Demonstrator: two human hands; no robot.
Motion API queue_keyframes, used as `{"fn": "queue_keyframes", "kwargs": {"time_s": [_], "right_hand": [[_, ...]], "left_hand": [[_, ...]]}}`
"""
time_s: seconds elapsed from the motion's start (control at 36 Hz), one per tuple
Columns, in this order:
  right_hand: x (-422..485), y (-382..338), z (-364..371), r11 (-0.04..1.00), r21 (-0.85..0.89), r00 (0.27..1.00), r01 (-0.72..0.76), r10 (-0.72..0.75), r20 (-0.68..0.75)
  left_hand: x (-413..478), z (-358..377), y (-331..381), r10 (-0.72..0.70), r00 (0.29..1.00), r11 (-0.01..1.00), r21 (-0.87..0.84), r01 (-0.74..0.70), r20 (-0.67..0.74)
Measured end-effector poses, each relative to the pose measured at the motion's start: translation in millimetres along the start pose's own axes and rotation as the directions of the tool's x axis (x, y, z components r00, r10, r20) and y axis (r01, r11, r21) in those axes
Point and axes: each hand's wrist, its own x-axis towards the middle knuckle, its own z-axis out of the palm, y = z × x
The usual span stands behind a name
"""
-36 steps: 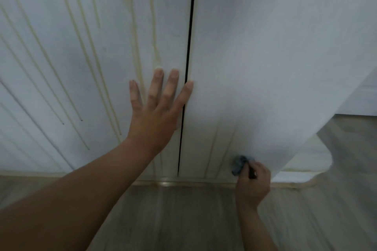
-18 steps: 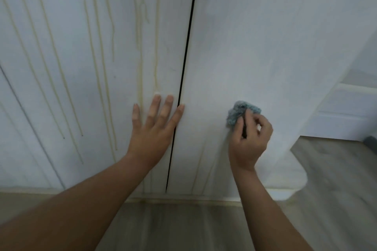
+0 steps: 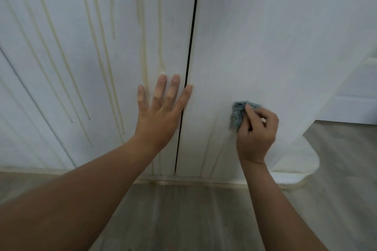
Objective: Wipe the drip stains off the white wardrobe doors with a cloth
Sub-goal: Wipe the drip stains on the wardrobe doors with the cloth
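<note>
Right hand [image 3: 257,134] fingers curled, pinching bunched blue cloth [image 3: 237,114] against right wardrobe door [image 3: 275,36], lower part. Left hand [image 3: 161,112] flat, fingers straight, braced on left door [image 3: 124,6] beside centre gap. Risk: small wad likely smears faint streaks [image 3: 211,144]; heavy drip stains [image 3: 142,47] on left door untouched.

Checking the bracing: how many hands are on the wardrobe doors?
2. The left hand lies flat on the left door by the gap; the right hand holds the cloth against the right door.
</note>
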Motion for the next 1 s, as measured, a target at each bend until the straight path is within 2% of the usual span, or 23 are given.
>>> {"fn": "queue_keyframes", "kwargs": {"time_s": [0.11,0.25,0.39,0.47,0.64,0.75,0.83,0.94,1.0], "right_hand": [[-11,-1,3,0.999,-0.032,1.0,0.013,-0.013,-0.006],[-75,13,-2,0.984,-0.049,0.965,0.17,-0.157,0.209],[-129,37,-16,0.994,-0.094,0.889,0.053,-0.004,0.457],[-122,37,-14,0.997,-0.064,0.909,0.035,-0.005,0.416],[-88,25,-3,1.0,0.004,0.984,0.019,-0.019,0.178],[-107,27,5,1.0,-0.014,0.986,0.027,-0.024,0.162],[-152,35,4,0.999,-0.032,0.963,-0.008,0.017,0.268],[-212,46,-2,0.993,-0.067,0.85,-0.099,0.12,0.513],[-224,49,-3,0.983,-0.088,0.815,-0.164,0.185,0.549]], "left_hand": [[0,0,0,-0.006,1.0,1.0,0.009,0.006,-0.004],[-1,0,1,-0.008,1.0,1.0,-0.003,0.008,0.012],[0,-4,0,-0.01,1.0,1.0,0.005,0.01,0.018],[0,-3,-3,0.008,1.0,1.0,0.029,-0.009,0.009],[-3,-5,-14,0.064,0.993,0.996,0.054,-0.07,0.096],[-4,-3,-14,0.063,0.994,0.993,0.092,-0.072,0.093],[-4,-4,-14,0.063,0.992,0.996,0.063,-0.07,0.11],[-3,-4,-13,0.059,0.992,0.996,0.067,-0.067,0.112],[-3,-2,-12,0.052,0.991,0.996,0.067,-0.061,0.121]]}}
